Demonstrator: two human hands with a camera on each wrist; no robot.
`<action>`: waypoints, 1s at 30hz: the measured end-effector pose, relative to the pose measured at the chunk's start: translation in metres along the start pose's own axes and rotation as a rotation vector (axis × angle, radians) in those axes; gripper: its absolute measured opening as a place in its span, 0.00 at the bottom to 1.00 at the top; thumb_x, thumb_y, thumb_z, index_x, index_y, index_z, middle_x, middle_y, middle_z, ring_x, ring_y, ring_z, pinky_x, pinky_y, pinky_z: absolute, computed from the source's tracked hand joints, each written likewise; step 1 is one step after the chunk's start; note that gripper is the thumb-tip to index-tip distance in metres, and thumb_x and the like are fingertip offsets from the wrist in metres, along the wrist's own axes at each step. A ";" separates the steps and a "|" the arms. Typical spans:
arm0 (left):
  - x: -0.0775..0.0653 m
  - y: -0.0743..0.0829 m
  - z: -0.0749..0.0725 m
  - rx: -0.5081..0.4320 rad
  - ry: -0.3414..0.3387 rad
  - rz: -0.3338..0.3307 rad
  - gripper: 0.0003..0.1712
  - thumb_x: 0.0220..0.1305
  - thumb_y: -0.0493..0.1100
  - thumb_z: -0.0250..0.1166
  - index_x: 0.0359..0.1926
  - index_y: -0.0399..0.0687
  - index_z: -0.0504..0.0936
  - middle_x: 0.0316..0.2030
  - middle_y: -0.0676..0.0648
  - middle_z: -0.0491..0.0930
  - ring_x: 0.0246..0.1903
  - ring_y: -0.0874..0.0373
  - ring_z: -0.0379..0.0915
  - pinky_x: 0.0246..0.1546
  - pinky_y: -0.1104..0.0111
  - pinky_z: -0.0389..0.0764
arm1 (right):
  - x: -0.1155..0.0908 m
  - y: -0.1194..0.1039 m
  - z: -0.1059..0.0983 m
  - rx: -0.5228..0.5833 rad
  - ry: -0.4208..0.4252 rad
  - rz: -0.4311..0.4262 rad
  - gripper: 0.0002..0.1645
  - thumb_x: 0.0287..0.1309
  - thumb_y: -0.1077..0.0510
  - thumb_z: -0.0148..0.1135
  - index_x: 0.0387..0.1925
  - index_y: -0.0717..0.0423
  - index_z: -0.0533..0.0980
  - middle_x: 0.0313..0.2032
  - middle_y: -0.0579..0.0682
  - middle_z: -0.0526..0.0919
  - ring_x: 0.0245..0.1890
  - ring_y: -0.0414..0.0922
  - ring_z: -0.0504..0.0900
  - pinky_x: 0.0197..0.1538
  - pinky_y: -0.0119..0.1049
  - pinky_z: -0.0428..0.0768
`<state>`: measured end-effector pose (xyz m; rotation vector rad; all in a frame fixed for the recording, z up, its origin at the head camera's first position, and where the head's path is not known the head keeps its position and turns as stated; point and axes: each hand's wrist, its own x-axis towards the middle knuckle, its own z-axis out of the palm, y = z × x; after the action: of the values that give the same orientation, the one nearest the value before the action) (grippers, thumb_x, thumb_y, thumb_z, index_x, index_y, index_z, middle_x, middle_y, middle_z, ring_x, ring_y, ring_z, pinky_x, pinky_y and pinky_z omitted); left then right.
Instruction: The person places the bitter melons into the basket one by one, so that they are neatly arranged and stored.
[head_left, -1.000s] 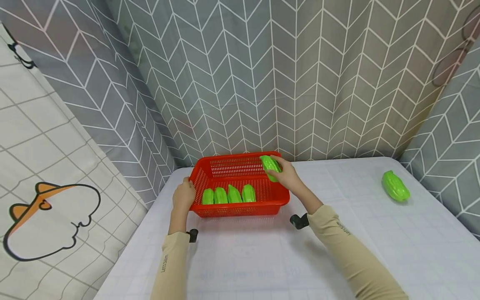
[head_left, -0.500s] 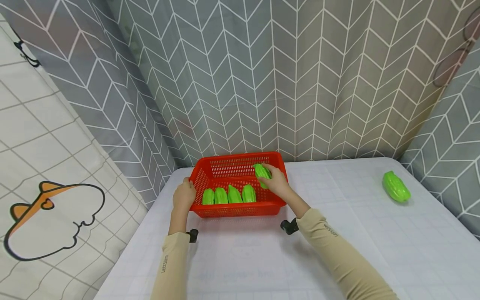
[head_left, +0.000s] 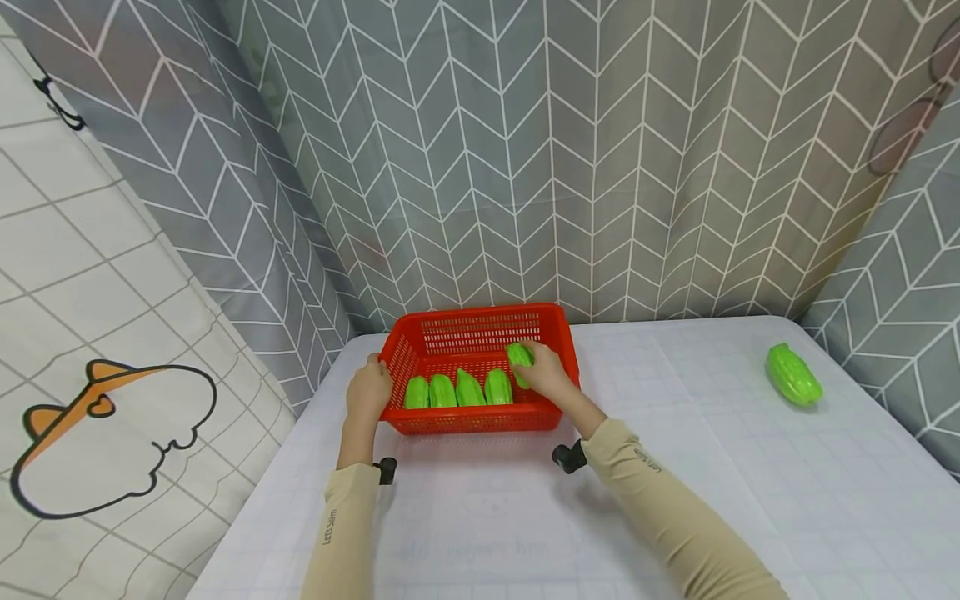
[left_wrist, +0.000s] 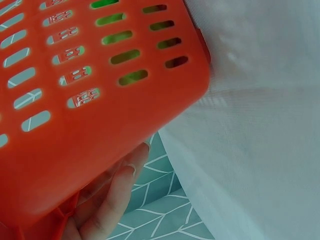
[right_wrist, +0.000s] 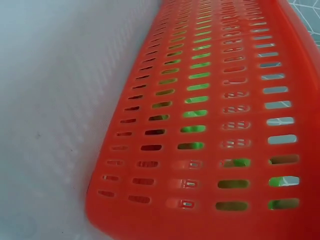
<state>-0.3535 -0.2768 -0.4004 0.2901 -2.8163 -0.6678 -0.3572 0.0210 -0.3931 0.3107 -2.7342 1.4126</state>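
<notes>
A red slotted plastic basket stands on the table. My left hand grips its left rim; in the left wrist view its fingers curl under the basket's edge. Inside the basket's right part, my right hand holds a bright green ridged gourd low, right of a row of several similar gourds. In the right wrist view the basket wall fills most of the picture and hides that hand; green shows through the slots.
One more green gourd lies on the white-covered table at the far right. A grey patterned curtain hangs right behind the basket, and a white tiled-pattern cloth hangs at the left.
My right hand has carried the gourd left and down, from over the basket's right rim into it. The left hand stays on the left rim.
</notes>
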 end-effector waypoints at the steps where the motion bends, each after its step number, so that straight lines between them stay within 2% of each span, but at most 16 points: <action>1: 0.000 0.000 0.000 0.001 -0.001 -0.001 0.27 0.76 0.45 0.40 0.68 0.33 0.63 0.50 0.25 0.78 0.43 0.33 0.80 0.42 0.45 0.79 | 0.000 0.000 0.001 -0.006 -0.004 0.003 0.32 0.62 0.63 0.60 0.66 0.69 0.65 0.62 0.67 0.73 0.54 0.56 0.78 0.53 0.46 0.81; 6: -0.001 0.000 0.001 0.008 0.003 0.000 0.26 0.76 0.44 0.41 0.67 0.33 0.63 0.50 0.25 0.78 0.45 0.32 0.79 0.43 0.45 0.79 | -0.002 0.000 0.002 -0.024 -0.045 0.032 0.31 0.61 0.64 0.60 0.65 0.70 0.66 0.61 0.67 0.74 0.51 0.55 0.79 0.47 0.42 0.83; 11: 0.000 0.000 0.000 0.006 -0.001 -0.003 0.27 0.76 0.45 0.40 0.67 0.33 0.63 0.50 0.25 0.78 0.44 0.33 0.80 0.43 0.45 0.79 | -0.002 -0.003 0.002 -0.039 -0.083 0.069 0.31 0.61 0.64 0.61 0.64 0.70 0.67 0.60 0.66 0.75 0.51 0.55 0.77 0.52 0.44 0.82; 17: 0.000 0.001 -0.001 0.006 -0.005 -0.005 0.27 0.76 0.44 0.40 0.67 0.33 0.63 0.50 0.25 0.78 0.42 0.34 0.80 0.42 0.46 0.79 | 0.000 -0.003 0.003 -0.081 -0.131 0.096 0.30 0.61 0.63 0.61 0.63 0.70 0.68 0.58 0.65 0.76 0.49 0.54 0.76 0.54 0.44 0.81; 23: 0.001 0.002 -0.002 0.010 -0.001 -0.001 0.26 0.76 0.44 0.40 0.67 0.33 0.62 0.49 0.24 0.79 0.40 0.34 0.80 0.40 0.47 0.79 | 0.001 -0.004 0.002 -0.099 -0.173 0.112 0.31 0.61 0.63 0.61 0.64 0.71 0.67 0.61 0.66 0.75 0.52 0.54 0.75 0.59 0.47 0.78; 30: 0.001 0.002 -0.001 0.011 0.004 0.001 0.27 0.77 0.44 0.38 0.67 0.32 0.63 0.49 0.23 0.78 0.43 0.31 0.80 0.42 0.45 0.78 | 0.001 -0.002 0.001 -0.110 -0.221 0.117 0.32 0.61 0.62 0.60 0.64 0.72 0.66 0.62 0.66 0.74 0.54 0.54 0.75 0.62 0.48 0.75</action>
<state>-0.3546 -0.2756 -0.3982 0.2910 -2.8171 -0.6516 -0.3574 0.0190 -0.3924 0.3235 -3.0411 1.3187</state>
